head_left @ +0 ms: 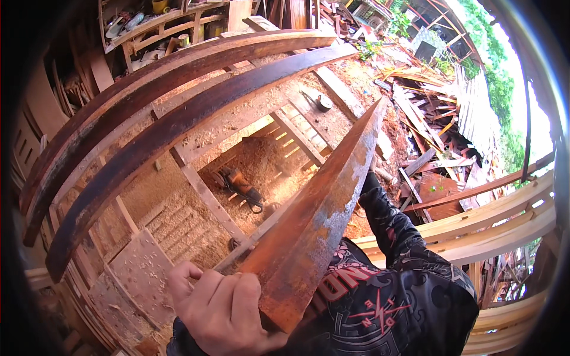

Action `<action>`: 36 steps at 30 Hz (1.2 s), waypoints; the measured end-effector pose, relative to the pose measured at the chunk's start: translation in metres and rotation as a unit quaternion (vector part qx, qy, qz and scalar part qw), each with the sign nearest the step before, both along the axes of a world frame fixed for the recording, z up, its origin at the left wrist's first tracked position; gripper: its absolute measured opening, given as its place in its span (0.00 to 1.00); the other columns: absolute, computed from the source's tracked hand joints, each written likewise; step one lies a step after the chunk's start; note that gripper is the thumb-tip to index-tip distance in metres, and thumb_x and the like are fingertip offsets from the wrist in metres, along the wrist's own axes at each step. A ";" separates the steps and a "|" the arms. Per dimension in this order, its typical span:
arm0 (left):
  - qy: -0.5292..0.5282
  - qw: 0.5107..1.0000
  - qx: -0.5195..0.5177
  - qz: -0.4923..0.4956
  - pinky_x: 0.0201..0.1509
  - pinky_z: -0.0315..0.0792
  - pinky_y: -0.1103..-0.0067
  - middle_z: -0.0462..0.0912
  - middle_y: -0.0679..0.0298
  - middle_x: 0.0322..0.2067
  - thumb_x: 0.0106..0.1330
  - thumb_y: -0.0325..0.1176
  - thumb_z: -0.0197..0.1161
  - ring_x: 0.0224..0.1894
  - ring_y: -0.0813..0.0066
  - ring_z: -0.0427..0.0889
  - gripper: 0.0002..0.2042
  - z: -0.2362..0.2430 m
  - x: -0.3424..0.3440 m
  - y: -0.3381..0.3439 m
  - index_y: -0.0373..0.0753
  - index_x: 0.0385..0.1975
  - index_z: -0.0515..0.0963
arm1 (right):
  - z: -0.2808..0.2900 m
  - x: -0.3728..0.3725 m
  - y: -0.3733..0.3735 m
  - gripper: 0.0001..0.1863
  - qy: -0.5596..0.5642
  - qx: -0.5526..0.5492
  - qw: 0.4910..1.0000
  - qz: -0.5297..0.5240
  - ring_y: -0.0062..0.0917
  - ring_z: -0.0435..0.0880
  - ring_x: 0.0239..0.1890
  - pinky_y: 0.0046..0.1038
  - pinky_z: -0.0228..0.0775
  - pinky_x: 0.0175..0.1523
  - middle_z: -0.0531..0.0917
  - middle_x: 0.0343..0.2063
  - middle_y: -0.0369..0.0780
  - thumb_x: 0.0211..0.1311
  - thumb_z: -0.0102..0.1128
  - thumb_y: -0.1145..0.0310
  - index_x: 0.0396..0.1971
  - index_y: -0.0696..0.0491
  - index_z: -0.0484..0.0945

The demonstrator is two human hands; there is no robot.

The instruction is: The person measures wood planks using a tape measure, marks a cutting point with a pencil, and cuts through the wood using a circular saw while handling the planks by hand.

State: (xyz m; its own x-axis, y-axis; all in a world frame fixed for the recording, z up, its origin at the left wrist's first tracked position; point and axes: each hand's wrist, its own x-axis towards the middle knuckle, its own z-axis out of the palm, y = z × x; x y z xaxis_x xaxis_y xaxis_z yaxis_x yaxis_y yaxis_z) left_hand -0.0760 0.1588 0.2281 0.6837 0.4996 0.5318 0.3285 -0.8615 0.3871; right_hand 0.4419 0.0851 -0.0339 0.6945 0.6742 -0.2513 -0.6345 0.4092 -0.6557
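A long, thick reddish-brown wooden beam (320, 219) slants up across my front from lower middle to upper right. One of its faces carries grey, flaky patches. At the near end, my left hand (222, 302) is closed on the beam's left edge, fingers curled and knuckles up. My right arm, in a black patterned sleeve (392, 225), reaches forward along the beam's right side. The right hand is hidden behind the beam, so its fingers do not show.
Several long curved dark beams (196, 118) lie across a wooden frame on the left. Below, an orange-and-black power tool (237, 185) rests among sawdust. A small dark round object (323, 103) sits on a plank. Scrap wood (421, 118) is piled at right, near pale long boards (493, 228).
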 end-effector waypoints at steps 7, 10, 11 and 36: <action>0.004 1.000 -0.015 0.002 0.36 0.62 0.64 0.67 0.63 0.16 0.45 0.54 0.75 0.19 0.65 0.67 0.27 -0.011 -0.006 0.000 0.36 0.25 0.71 | 0.008 -0.012 0.002 0.25 0.034 0.001 0.999 0.041 0.40 0.82 0.41 0.46 0.74 0.51 0.84 0.38 0.44 0.64 0.51 0.45 0.42 0.53 0.79; 0.005 1.000 -0.019 0.002 0.37 0.61 0.64 0.67 0.63 0.16 0.45 0.53 0.75 0.20 0.66 0.67 0.27 -0.011 -0.005 0.000 0.36 0.25 0.71 | 0.015 -0.018 0.003 0.26 0.042 0.002 0.998 0.039 0.40 0.82 0.41 0.47 0.74 0.52 0.84 0.39 0.44 0.64 0.51 0.44 0.42 0.53 0.79; 0.008 1.000 -0.021 0.001 0.37 0.61 0.65 0.67 0.63 0.17 0.45 0.53 0.75 0.20 0.66 0.67 0.27 -0.011 -0.005 0.000 0.36 0.26 0.71 | 0.018 -0.021 0.002 0.26 0.041 0.003 0.998 0.039 0.40 0.82 0.41 0.47 0.74 0.52 0.84 0.39 0.44 0.64 0.51 0.44 0.42 0.53 0.79; -0.184 0.797 -0.563 0.120 0.46 0.73 0.72 0.81 0.60 0.34 0.52 0.38 0.74 0.37 0.66 0.80 0.19 -0.161 -0.036 0.028 0.32 0.36 0.76 | -0.025 -0.018 0.010 0.20 0.102 -0.142 0.978 0.115 0.31 0.76 0.42 0.38 0.69 0.53 0.80 0.37 0.38 0.61 0.62 0.49 0.39 0.51 0.77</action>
